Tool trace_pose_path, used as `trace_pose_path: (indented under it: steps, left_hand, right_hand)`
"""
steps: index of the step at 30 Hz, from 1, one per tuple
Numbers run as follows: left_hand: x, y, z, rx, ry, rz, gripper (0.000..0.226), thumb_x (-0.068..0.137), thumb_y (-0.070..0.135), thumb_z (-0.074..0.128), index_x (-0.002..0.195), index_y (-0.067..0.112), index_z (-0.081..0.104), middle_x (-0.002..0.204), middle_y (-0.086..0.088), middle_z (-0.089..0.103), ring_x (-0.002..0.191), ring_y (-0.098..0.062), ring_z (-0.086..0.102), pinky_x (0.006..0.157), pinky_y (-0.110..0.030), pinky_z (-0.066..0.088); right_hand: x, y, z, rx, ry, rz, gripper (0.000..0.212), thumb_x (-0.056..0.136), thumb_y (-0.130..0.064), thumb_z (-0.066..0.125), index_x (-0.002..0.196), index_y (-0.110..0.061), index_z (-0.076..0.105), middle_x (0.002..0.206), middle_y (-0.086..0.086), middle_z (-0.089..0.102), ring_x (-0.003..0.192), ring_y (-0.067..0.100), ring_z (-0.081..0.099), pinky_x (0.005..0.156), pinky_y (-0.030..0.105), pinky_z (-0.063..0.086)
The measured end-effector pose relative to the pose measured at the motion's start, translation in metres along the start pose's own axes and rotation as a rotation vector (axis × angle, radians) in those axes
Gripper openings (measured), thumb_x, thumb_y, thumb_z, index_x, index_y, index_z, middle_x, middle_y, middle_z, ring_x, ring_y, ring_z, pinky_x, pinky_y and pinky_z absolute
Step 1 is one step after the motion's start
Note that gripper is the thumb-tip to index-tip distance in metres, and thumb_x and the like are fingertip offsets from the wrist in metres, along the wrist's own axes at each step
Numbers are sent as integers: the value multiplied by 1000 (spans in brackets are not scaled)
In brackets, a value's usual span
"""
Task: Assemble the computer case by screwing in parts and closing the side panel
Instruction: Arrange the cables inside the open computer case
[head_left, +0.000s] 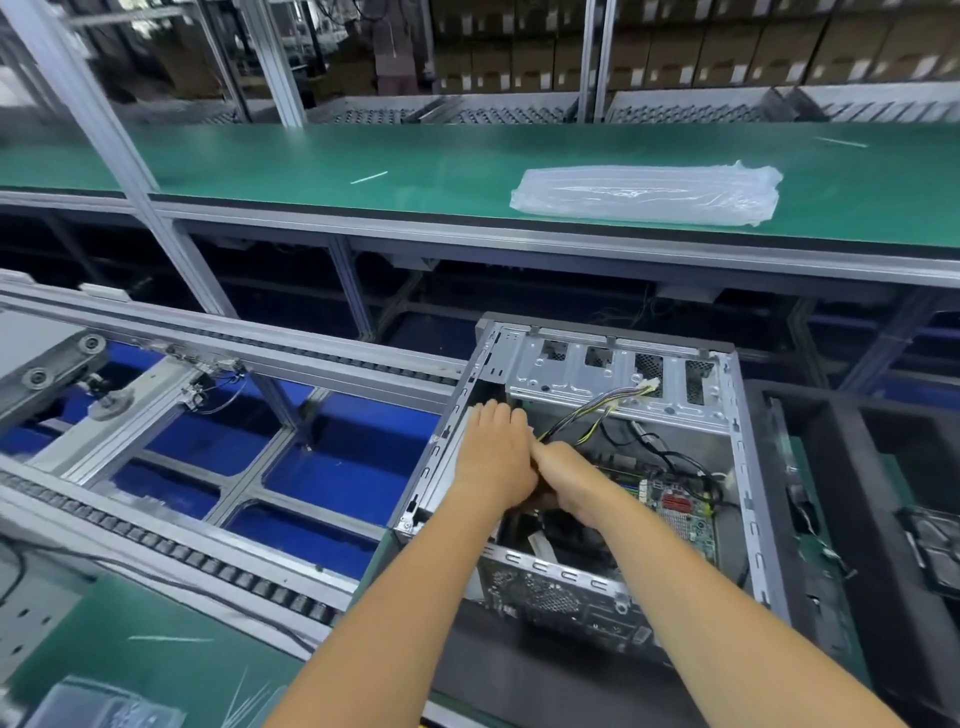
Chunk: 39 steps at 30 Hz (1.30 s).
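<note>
Reaching into the open grey sheet-metal computer case (727, 415), both hands meet over its left interior in the head view, the only view given. The case lies on its side on a dark mat on the green counter (156, 654), open face up, with the green motherboard (680, 506) on its floor and no side panel on it.

The left hand (493, 457) lies flat, fingers (496, 415) straight and together, pressing down near the case's left wall. The right hand (569, 480) is just beside it, touching it at the thumb side; its fingers are curled under and hidden, so I cannot tell whether they hold a screw, a cable or nothing. A bundle of yellow and black wires (587, 415) runs from beside the hands up to the silver drive cage (618, 384).

By my judgement the step in hand is seating or tidying an internal part, ahead of any screwing. Next calls for steadying that part, then finding a screw and driver; none shows clearly here.
</note>
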<state>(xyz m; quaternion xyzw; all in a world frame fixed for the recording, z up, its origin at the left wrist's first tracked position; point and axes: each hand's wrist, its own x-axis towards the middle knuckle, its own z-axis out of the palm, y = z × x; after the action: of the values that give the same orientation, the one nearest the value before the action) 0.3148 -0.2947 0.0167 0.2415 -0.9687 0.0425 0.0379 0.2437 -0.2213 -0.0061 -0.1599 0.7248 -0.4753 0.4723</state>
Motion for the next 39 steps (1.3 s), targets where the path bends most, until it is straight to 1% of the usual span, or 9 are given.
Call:
trace_pose_path:
  steps: [2,3,6,10,13,18,21,28,39]
  left_hand:
    - [3,-5,5,-71,39,34,20,92,23,37,103,11,48,107,-7,52,102,-25,44,100,-35,29]
    - [5,-6,8,-101,46,40,19,92,23,36,100,11,49,105,-7,53,98,-25,44,98,-35,29]
    - [13,-9,15,-154,70,35,12,94,26,39,91,15,44,99,-6,53,90,-22,42,89,-34,30]
    - [22,-12,23,-168,84,32,16,93,29,44,83,18,36,94,-5,52,82,-19,34,83,-34,29]
    - [30,-12,25,-172,78,20,17,94,30,44,86,16,42,95,-7,54,85,-20,36,85,-35,31]
    - [33,-11,27,-97,95,47,24,95,30,42,92,9,55,95,-10,59,89,-25,42,79,-36,29]
    - [36,-14,24,-60,30,110,25,96,28,39,89,8,54,98,-11,61,93,-27,45,81,-38,30]
    - [41,-12,22,-50,-30,113,27,85,36,48,90,11,57,98,-9,64,92,-29,55,80,-36,35]
    - [32,-15,23,-53,-38,158,32,96,30,36,73,14,49,89,-12,67,88,-32,57,83,-39,32]
  right_hand:
    - [1,1,2,-81,81,-31,60,100,-58,38,96,-5,65,96,15,72,93,32,69,88,44,56]
    - [2,2,0,-141,148,-66,58,100,-56,38,83,-7,63,85,11,70,84,29,67,78,35,55]
    - [5,3,-7,-209,332,-189,48,103,-36,41,64,-10,50,68,8,57,60,22,60,51,21,46]
    - [8,4,-14,-121,355,-224,30,100,-13,48,77,2,59,84,24,67,65,31,71,60,34,61]
    - [10,6,-16,-207,401,-252,28,98,-11,47,83,7,62,84,22,68,65,28,72,55,27,56]
    - [9,7,-18,-303,428,-290,22,92,-9,48,82,-1,65,81,12,67,73,28,65,59,32,50]
    - [6,7,-16,-383,408,-321,19,91,-9,49,81,-5,64,84,10,65,75,25,57,61,31,39]
    - [6,6,-16,-463,442,-350,17,89,-9,48,73,-9,55,78,13,61,76,32,54,60,34,37]
    - [7,7,-15,-587,515,-363,16,92,-16,47,79,-10,55,78,8,55,80,27,45,62,34,33]
